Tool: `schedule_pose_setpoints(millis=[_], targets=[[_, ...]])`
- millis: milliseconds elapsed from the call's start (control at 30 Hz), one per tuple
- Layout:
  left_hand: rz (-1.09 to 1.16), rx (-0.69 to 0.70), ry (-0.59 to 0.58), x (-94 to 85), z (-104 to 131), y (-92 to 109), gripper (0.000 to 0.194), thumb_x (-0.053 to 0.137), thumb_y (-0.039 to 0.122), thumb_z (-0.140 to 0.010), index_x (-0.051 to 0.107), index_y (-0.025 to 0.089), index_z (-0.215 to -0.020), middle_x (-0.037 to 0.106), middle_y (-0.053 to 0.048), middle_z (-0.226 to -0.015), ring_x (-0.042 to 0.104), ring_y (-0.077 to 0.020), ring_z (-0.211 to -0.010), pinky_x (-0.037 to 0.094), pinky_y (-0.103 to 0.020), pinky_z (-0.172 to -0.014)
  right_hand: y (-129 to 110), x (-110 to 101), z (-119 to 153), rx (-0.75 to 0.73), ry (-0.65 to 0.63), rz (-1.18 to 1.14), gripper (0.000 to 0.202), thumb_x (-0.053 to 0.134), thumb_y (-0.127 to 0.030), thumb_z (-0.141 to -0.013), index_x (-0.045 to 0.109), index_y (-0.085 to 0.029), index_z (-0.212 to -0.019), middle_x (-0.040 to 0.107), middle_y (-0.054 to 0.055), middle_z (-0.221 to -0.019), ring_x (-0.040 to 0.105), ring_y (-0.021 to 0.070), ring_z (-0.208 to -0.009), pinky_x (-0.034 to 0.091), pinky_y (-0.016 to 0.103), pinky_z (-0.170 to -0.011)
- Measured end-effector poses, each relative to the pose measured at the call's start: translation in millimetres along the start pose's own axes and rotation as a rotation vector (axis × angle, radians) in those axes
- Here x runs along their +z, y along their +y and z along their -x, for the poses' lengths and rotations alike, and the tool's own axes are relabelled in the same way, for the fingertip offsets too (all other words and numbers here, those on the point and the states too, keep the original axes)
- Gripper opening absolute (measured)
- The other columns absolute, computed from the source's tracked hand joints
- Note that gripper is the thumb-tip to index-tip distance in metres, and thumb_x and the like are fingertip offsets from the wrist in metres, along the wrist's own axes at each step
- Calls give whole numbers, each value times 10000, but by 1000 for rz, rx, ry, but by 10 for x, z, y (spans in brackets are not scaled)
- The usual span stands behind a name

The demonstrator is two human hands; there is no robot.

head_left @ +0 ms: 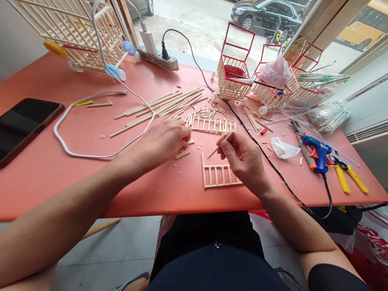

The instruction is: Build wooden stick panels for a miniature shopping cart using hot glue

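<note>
My right hand (245, 158) pinches a thin wooden stick (221, 144) between thumb and fingers, above a small ladder-like stick frame (223, 186) lying near the table's front edge. Part of that frame is hidden under the hand. To the left, my left hand (169, 137) is low over the table, fingers curled down beside a few short cut sticks (183, 154); its fingertips are partly hidden, so what they hold does not show. A second ladder-like frame (212, 130) lies just beyond both hands, with short stick pieces around it. Long wooden sticks (169, 106) are spread behind my left hand.
A blue glue gun (318, 150) and yellow-handled pliers (342, 178) lie at right. A black cable (257, 143) crosses the table beside my right hand. Small stick-built carts (235, 83) stand at the back, a large one (87, 38) at back left. A phone (27, 125) lies left.
</note>
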State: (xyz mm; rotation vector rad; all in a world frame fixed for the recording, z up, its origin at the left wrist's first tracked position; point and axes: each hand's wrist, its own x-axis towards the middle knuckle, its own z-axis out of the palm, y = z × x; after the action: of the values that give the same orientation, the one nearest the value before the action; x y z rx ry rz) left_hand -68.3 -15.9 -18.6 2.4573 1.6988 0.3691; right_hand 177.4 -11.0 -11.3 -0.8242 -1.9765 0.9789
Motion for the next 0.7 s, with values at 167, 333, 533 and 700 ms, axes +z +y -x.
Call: schedule_pose_setpoints(millis=[167, 333, 533, 700], targets=[[-65, 75, 16, 73, -2, -24, 169, 548, 192, -875, 663, 193, -752, 712, -91, -814, 637, -254, -813, 452, -353, -745, 3, 15, 6, -2, 6, -5, 208, 556, -351, -1065, 616, -205, -930, 654, 4, -820, 603, 117, -686, 500, 269, -659], [146, 9, 115, -55, 32, 21, 123, 616, 217, -872, 695, 206, -779, 701, -45, -739, 633, -222, -762, 430, -311, -682, -12, 8, -5, 35, 24, -61, 242, 572, -402, -1066, 621, -203, -937, 646, 4, -814, 599, 115, -696, 493, 267, -662], [624, 67, 133, -178, 69, 48, 150, 700, 336, -924, 800, 225, -925, 774, -8, -816, 677, -148, -755, 488, -249, -693, -20, -30, -51, 127, 33, -246, 343, 619, -527, -1030, 599, -201, -927, 601, -24, -747, 551, 96, -633, 469, 248, -611], [665, 130, 152, -173, 77, 107, 130, 714, 329, -933, 803, 238, -907, 777, -10, -843, 686, -155, -796, 511, -259, -737, -33, -39, -69, 163, -1, -336, 326, 633, -499, -1031, 607, -191, -928, 587, -31, -741, 534, 86, -625, 465, 239, -601]])
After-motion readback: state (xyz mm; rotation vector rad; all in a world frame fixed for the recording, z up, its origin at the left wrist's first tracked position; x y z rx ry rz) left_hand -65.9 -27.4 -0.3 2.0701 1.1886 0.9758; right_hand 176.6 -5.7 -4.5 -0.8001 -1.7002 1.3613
